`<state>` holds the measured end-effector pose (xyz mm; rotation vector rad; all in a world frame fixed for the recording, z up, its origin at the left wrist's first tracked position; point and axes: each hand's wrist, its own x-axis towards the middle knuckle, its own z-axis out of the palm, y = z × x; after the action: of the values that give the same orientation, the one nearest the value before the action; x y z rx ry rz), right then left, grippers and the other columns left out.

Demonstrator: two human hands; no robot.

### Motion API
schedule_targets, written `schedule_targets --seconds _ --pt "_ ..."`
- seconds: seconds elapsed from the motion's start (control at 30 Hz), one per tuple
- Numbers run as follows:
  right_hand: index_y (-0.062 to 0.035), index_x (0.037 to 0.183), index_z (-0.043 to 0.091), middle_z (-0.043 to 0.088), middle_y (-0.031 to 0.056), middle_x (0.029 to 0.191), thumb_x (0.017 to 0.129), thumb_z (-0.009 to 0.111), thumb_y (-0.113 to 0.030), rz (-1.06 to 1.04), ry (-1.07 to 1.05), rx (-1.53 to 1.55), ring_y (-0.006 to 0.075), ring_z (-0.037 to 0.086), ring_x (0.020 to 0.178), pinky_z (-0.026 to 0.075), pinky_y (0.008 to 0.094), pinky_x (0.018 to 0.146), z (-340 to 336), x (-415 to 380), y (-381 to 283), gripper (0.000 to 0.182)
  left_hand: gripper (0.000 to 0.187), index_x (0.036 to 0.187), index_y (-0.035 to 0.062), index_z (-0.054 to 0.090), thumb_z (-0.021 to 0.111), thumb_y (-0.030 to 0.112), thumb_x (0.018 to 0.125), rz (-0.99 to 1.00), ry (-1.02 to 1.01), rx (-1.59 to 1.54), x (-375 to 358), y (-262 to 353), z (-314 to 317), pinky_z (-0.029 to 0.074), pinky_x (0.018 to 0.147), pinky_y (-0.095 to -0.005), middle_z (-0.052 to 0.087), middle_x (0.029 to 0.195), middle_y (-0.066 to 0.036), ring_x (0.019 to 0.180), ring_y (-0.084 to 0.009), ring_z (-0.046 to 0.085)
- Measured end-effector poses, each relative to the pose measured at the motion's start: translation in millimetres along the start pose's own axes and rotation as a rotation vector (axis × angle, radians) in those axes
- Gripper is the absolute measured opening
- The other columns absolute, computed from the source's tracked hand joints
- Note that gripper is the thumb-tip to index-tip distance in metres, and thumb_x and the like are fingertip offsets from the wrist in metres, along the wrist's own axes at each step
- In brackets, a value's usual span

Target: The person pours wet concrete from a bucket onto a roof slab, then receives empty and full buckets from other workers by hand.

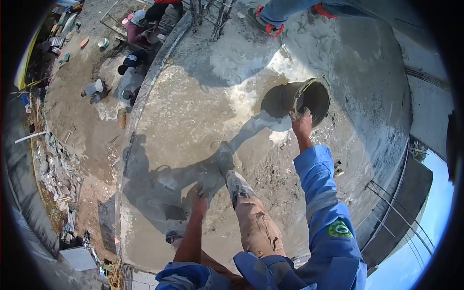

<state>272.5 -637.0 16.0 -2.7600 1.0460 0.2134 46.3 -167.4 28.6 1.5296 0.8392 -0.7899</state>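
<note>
My right hand (302,122) is closed round the near rim of a mud-stained bucket (286,99). The bucket lies tipped over, its open mouth turned to the right and its inside in shadow. Wet grey concrete (203,111) spreads over the slab around it, with pale splashes beside the bucket. My left hand (198,194) hangs low above the slab near my legs, apart from the bucket; its fingers blend into the dark shadow behind them. My boots and trouser legs (258,222) are caked with mud.
A co-worker's legs (290,10) stand at the top of the slab. Beyond the slab edge (137,116), several people work at a lower level near stacked buckets (122,118). Upright rebar (217,19) rises at the top; metal bars (401,217) jut at the right.
</note>
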Motion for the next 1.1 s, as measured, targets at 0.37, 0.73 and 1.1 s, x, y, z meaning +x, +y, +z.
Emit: schedule_targets --seconds 0.37,0.73,1.1 --pt "-0.0071 0.095 0.055 0.066 0.0201 0.086 0.078 0.064 -0.020 -0.034 -0.035 0.046 0.0433 0.063 0.084 0.049 0.0511 0.072 -7.1 -15.0 -32.1 0.024 0.054 0.126 -0.0051 0.053 0.073 0.023 0.084 0.007 0.027 0.233 20.8 7.1 -2.0 0.044 0.097 -0.0332 0.060 0.122 -0.020 0.116 -0.0243 0.057" --pt "-0.0055 0.101 0.058 0.063 0.0128 0.093 0.073 0.070 -0.021 -0.641 -0.442 0.113 0.0322 0.064 0.087 0.052 0.0434 0.071 -13.3 -236.8 -150.4 0.034 0.051 0.134 0.0042 0.047 0.068 0.016 0.088 0.085 -0.023 -0.440 26.8 97.4 -39.0 0.048 0.087 -0.0332 0.059 0.122 -0.007 0.109 -0.0197 0.058" --pt "-0.0116 0.118 0.051 0.066 0.0203 0.096 0.081 0.058 -0.022 -0.820 -1.102 -0.060 0.0364 0.066 0.092 0.052 0.0494 0.076 32.2 -375.7 -225.0 0.039 0.031 0.106 0.0005 0.057 0.070 0.019 0.084 0.446 0.175 0.414 64.6 11.5 -125.2 0.049 0.077 -0.0348 0.068 0.093 -0.014 0.080 -0.0236 0.066"
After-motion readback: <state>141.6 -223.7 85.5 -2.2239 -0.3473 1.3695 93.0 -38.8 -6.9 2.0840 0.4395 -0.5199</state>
